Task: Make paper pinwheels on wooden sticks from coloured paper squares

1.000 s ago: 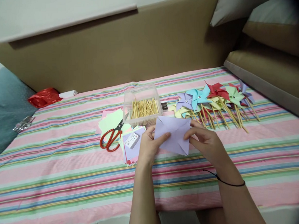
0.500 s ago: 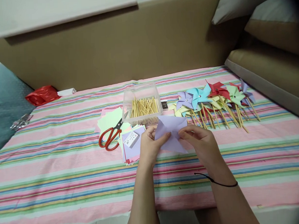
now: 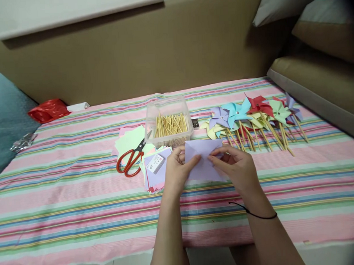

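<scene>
A square of purple paper (image 3: 206, 171) is held up between both hands over the striped cloth. My left hand (image 3: 178, 166) pinches its left side, thumb on the face and fingers behind. My right hand (image 3: 235, 163) grips its right side, with thumb and forefinger closed on the paper near the middle. Just left of my left hand lies a stack of coloured paper squares (image 3: 165, 153) with a small white box (image 3: 155, 164) on top. Red-handled scissors (image 3: 131, 160) rest beside the stack, partly on pale green paper (image 3: 133, 139).
Behind my hands stands a clear plastic box (image 3: 152, 112) of wooden sticks (image 3: 172, 125). Several finished paper pinwheels (image 3: 237, 112) lie to the right. A red plastic bag (image 3: 49, 110) sits at the far left, and a sofa back (image 3: 132, 56) borders the cloth.
The purple paper looks flatter and squarer now; earlier its edges were bent inward. My right hand has shifted slightly left on it.
</scene>
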The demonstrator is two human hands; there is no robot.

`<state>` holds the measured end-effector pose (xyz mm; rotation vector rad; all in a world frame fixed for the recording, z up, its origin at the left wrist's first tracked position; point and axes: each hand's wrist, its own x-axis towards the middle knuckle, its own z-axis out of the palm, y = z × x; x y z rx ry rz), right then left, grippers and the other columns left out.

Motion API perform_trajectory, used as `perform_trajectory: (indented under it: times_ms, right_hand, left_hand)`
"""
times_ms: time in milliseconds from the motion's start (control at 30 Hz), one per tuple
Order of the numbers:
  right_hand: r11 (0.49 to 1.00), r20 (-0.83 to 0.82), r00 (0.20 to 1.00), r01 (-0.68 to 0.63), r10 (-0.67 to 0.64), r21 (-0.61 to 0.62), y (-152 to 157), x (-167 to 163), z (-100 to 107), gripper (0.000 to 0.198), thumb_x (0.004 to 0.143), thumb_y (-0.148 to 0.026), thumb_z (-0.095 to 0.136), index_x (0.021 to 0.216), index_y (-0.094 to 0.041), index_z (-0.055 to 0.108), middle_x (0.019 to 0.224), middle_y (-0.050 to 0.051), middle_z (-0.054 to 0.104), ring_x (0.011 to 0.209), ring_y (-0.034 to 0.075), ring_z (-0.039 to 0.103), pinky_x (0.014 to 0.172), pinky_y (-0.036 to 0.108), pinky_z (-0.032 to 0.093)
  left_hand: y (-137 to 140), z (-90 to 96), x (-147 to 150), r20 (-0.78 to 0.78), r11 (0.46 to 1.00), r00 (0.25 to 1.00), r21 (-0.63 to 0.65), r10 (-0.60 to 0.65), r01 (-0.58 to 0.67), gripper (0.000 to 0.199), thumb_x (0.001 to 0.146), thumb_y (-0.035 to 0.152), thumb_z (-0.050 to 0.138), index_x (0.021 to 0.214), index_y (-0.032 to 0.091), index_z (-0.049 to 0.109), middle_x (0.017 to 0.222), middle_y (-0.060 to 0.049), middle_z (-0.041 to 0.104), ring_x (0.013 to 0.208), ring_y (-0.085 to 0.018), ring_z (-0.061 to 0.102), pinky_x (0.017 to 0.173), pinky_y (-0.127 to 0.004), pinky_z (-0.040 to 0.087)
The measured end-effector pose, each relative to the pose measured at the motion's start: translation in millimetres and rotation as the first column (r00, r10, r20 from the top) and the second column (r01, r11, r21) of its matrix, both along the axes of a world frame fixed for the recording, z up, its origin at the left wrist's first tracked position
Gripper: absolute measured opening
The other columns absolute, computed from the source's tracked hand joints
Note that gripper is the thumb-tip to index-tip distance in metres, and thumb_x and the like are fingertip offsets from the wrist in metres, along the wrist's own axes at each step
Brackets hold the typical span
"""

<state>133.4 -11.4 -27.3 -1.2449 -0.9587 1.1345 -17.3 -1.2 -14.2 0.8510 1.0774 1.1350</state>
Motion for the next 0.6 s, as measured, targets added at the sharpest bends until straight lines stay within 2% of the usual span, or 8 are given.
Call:
perform_trajectory:
  times_ms: [233, 467, 600]
  right_hand:
    - [0.998, -0.015, 0.999, -0.045, 0.046, 0.044, 1.8, -1.0, -0.8, 0.017, 0.061, -0.026, 0.083, 0.070, -0.020, 0.071, 0.068, 0.001, 0.067, 0.062, 0.014, 0.062, 0.058, 0.027, 0.053]
    - [0.999, 0.017, 1.000, -0.027, 0.026, 0.044, 2.9, 0.2, -1.9, 0.019, 0.061, -0.031, 0.084, 0.069, -0.021, 0.069, 0.066, 0.001, 0.065, 0.061, 0.015, 0.060, 0.054, 0.028, 0.052]
    - [0.998, 0.047, 0.998, -0.046, 0.044, 0.040, 3.2, -0.2, -3.7, 0.018, 0.064, -0.030, 0.082, 0.071, -0.020, 0.069, 0.067, 0.001, 0.065, 0.062, 0.014, 0.060, 0.057, 0.028, 0.052]
  left_hand:
    - [-0.1, 0.5, 0.2, -0.030, 0.999, 0.998, -0.007, 0.050, -0.051, 0.038, 0.062, 0.035, 0.084, 0.086, 0.018, 0.058, 0.073, -0.002, 0.073, 0.055, -0.014, 0.064, 0.055, -0.025, 0.051]
    - [-1.2, -0.1, -1.2, -0.111, 1.000, 0.994, 0.013, 0.012, -0.010, 0.041, 0.063, 0.036, 0.083, 0.090, 0.019, 0.058, 0.072, -0.001, 0.072, 0.053, -0.013, 0.062, 0.053, -0.023, 0.048]
    - [-1.0, -3.1, -1.7, -0.141, 1.000, 0.990, 0.029, 0.004, 0.000, 0.043, 0.062, 0.033, 0.084, 0.093, 0.019, 0.058, 0.072, -0.001, 0.072, 0.059, -0.015, 0.064, 0.056, -0.024, 0.049]
